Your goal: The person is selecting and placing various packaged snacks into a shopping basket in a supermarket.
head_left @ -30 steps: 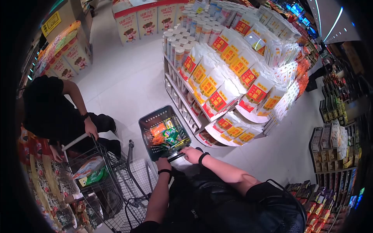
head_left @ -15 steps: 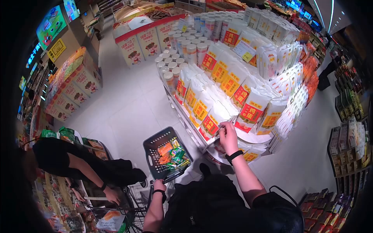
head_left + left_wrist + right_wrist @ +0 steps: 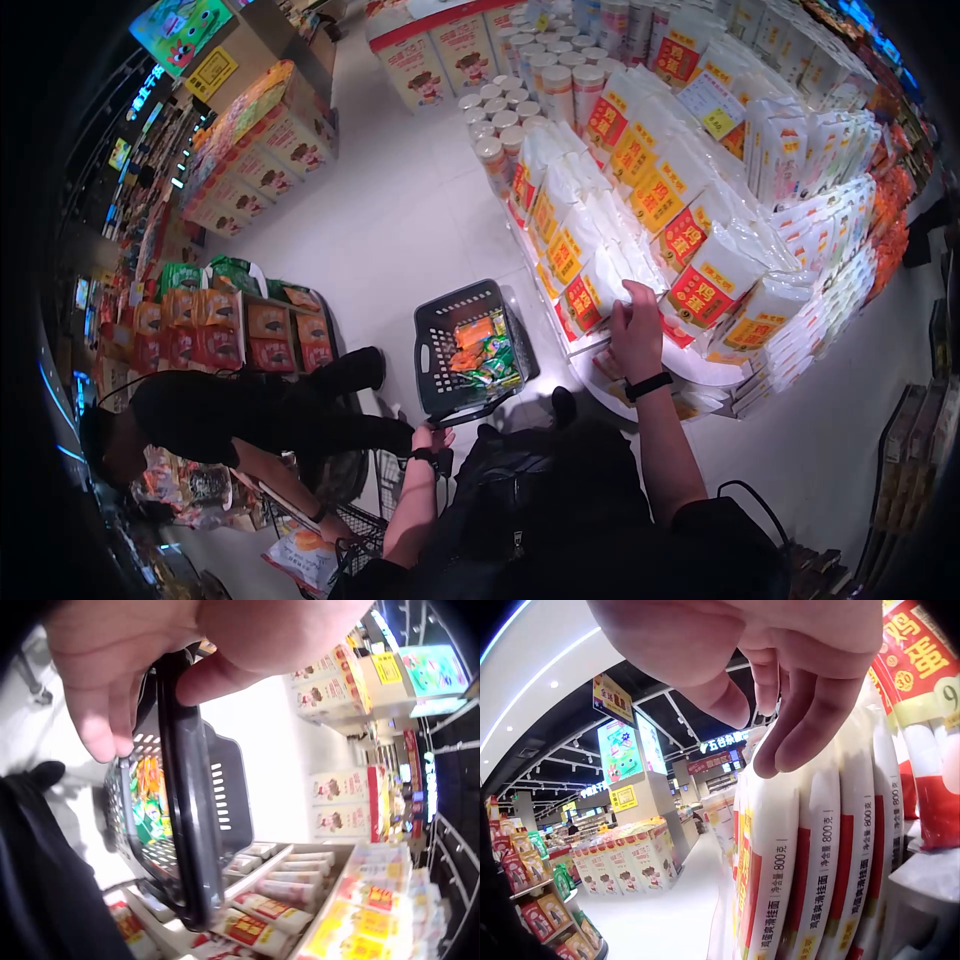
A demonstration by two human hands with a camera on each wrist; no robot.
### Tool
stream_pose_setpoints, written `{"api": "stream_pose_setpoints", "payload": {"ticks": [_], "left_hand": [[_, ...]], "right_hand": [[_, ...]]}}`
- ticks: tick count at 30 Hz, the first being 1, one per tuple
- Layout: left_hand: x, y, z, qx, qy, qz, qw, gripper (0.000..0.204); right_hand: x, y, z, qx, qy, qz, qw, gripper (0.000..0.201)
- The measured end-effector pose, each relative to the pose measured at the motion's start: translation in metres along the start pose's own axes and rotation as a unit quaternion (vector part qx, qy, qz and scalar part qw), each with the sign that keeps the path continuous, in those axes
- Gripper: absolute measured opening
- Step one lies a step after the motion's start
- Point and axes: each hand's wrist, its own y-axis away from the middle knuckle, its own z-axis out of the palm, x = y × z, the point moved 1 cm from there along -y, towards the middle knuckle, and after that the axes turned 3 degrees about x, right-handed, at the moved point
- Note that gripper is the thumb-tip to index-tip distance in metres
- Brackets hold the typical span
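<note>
My left hand [image 3: 432, 437] grips the black handle [image 3: 184, 787] of a dark plastic shopping basket [image 3: 437, 345], fingers curled round the bar [image 3: 105, 720]. The basket holds orange and green snack packets [image 3: 482, 352] and hangs beside the display shelf. My right hand [image 3: 633, 322] is raised to the shelf, and its fingertips [image 3: 795, 727] touch the top edges of upright white noodle packs [image 3: 772, 870] with red and yellow labels [image 3: 585, 300]. The thumb stands apart from the packs; nothing is lifted.
The tiered round display [image 3: 700, 200] carries white bags and, at its far end, round canisters [image 3: 520, 110]. Another person in black [image 3: 200, 420] bends over a wire cart [image 3: 345, 545] at the lower left. Stacked carton displays [image 3: 260, 140] stand across the white floor [image 3: 400, 220].
One second ago both hands held the basket handle. My right hand has since let go, reached to the shelf and now rests at the tops of the white packs. The left keeps the basket.
</note>
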Motion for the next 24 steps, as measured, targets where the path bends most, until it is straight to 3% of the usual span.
{"api": "stream_pose_setpoints", "payload": {"ticks": [1, 2, 3, 5, 6, 8, 10, 12, 20, 23, 24], "left_hand": [[-0.004, -0.023, -0.007, -0.065, 0.005, 0.0, 0.998, 0.044], [-0.001, 0.002, 0.016, -0.049, 0.019, 0.011, 0.999, 0.045], [-0.001, -0.007, 0.021, -0.005, -0.004, 0.015, 1.0, 0.049], [0.0, 0.008, 0.038, -0.007, -0.058, 0.032, 0.998, 0.053], [-0.001, -0.002, 0.037, 0.02, -0.076, 0.009, 0.997, 0.046], [-0.008, 0.013, 0.05, 0.076, -0.069, 0.041, 0.994, 0.035], [-0.006, 0.03, 0.059, 0.113, -0.054, 0.032, 0.992, 0.033], [-0.005, 0.039, 0.065, 0.125, -0.094, 0.045, 0.987, 0.033], [0.01, 0.067, 0.072, 0.079, -0.157, 0.025, 0.984, 0.026], [0.009, 0.07, 0.066, 0.057, -0.299, 0.1, 0.947, 0.034], [0.008, 0.07, 0.064, 0.053, -0.29, 0.08, 0.952, 0.035]], "right_hand": [[-0.001, -0.003, 0.0, -0.006, 0.015, -0.015, 1.0, 0.043], [-0.004, -0.004, 0.0, 0.0, 0.015, -0.024, 1.0, 0.041], [-0.006, -0.007, -0.002, 0.011, 0.018, -0.048, 0.999, 0.039], [-0.009, -0.012, -0.002, 0.005, 0.013, -0.056, 0.998, 0.036], [-0.01, -0.016, -0.002, -0.012, 0.007, -0.038, 0.999, 0.034], [-0.013, -0.019, -0.003, -0.069, 0.042, 0.012, 0.997, 0.036], [-0.001, -0.02, 0.002, -0.059, 0.076, -0.032, 0.995, 0.039], [-0.008, -0.022, 0.003, -0.069, 0.082, -0.006, 0.994, 0.04], [-0.017, -0.023, 0.023, -0.136, 0.184, 0.0, 0.974, 0.046], [-0.033, -0.017, 0.03, -0.132, 0.199, -0.014, 0.971, 0.044], [-0.032, -0.014, 0.034, -0.129, 0.193, -0.018, 0.973, 0.044]]}}
